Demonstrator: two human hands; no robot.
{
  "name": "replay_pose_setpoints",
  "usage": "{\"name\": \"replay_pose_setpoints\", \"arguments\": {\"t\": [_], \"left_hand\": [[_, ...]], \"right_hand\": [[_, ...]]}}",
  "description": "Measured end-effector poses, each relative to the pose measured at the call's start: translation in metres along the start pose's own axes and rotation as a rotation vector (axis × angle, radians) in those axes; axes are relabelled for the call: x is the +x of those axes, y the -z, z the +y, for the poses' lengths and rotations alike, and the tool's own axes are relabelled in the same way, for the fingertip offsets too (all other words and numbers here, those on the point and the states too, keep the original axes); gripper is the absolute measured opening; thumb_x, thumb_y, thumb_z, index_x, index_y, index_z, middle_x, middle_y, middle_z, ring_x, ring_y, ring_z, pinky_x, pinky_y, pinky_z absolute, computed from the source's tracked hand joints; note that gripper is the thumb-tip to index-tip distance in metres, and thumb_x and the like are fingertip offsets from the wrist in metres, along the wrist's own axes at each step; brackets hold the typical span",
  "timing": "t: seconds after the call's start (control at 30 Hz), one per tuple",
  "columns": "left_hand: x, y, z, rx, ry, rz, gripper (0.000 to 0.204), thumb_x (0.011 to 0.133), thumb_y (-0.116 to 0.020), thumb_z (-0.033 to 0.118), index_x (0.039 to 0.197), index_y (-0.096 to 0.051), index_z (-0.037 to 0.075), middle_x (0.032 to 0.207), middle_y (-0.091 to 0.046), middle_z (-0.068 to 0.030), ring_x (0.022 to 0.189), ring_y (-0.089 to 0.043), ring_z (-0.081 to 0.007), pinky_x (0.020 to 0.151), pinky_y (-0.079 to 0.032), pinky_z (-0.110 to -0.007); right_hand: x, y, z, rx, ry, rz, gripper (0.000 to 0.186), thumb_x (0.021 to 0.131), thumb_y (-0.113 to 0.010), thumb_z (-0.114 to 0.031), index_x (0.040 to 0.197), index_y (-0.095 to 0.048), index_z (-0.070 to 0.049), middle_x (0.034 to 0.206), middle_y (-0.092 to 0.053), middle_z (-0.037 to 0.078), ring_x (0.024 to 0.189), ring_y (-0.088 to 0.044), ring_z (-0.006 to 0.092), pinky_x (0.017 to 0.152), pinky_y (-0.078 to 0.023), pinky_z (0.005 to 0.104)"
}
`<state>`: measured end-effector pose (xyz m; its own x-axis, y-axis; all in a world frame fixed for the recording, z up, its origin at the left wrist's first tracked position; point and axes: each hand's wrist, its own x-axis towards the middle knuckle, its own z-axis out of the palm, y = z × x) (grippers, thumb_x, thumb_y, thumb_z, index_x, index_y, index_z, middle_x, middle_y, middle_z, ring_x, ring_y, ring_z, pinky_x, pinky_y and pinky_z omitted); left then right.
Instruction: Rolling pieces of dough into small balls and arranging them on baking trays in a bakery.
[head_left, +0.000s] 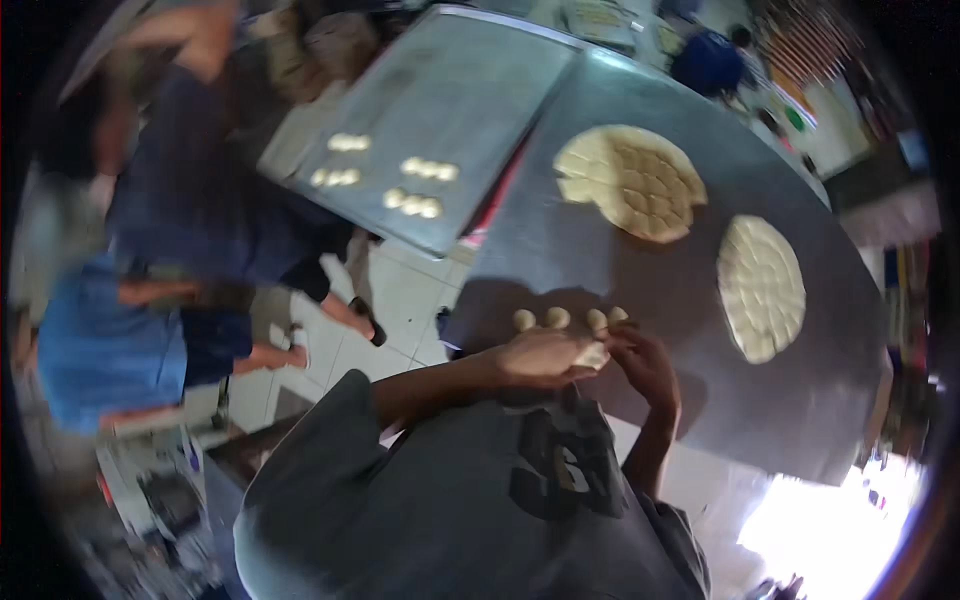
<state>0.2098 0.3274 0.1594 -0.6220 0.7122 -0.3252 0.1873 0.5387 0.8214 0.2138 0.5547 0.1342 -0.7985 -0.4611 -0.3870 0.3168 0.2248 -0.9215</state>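
Note:
My left hand (540, 357) and my right hand (645, 365) meet at the near edge of a grey metal table (600, 260). Between them they hold a small pale dough piece (592, 354): the left hand cups it and the right fingers pinch it. Just beyond my fingers several small dough balls (557, 318) lie in a row on the table. Farther out rest two round, flat dough discs scored into many small portions, one at the far middle (630, 180) with a bite-shaped gap and one at the right (762, 288).
A large metal baking tray (450, 80) at the upper left carries a few groups of shaped dough pieces (412, 203). People in blue clothes (190, 200) stand on the white tiled floor (400, 300) at the left. Cluttered shelves sit at the far right.

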Motion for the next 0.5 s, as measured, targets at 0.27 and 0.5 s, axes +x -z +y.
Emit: {"name": "replay_pose_setpoints", "arguments": {"t": [0.27, 0.5], "left_hand": [[0.037, 0.013, -0.011, 0.334, 0.192, 0.331, 0.042, 0.092, -0.056, 0.044, 0.11, -0.062, 0.006, 0.082, -0.069, -0.0114, 0.074, -0.064, -0.0299, 0.06, -0.049, -0.044], [0.028, 0.03, 0.012, 0.508, -0.605, 0.395, 0.031, 0.084, -0.06, 0.035, 0.067, -0.059, 0.01, 0.071, -0.063, -0.0068, 0.057, -0.057, -0.0322, 0.053, -0.044, -0.041]], "right_hand": [[0.064, -0.013, 0.018, -0.519, 0.546, 0.195, 0.042, 0.097, -0.058, -0.029, 0.128, -0.054, -0.001, 0.097, -0.062, 0.011, 0.085, -0.058, 0.0193, 0.07, -0.045, 0.0311], [0.018, 0.088, 0.038, -0.159, -0.198, -0.347, 0.041, 0.094, -0.06, -0.022, 0.129, -0.053, -0.001, 0.102, -0.063, 0.014, 0.082, -0.06, 0.0218, 0.072, -0.051, 0.0314]]}}
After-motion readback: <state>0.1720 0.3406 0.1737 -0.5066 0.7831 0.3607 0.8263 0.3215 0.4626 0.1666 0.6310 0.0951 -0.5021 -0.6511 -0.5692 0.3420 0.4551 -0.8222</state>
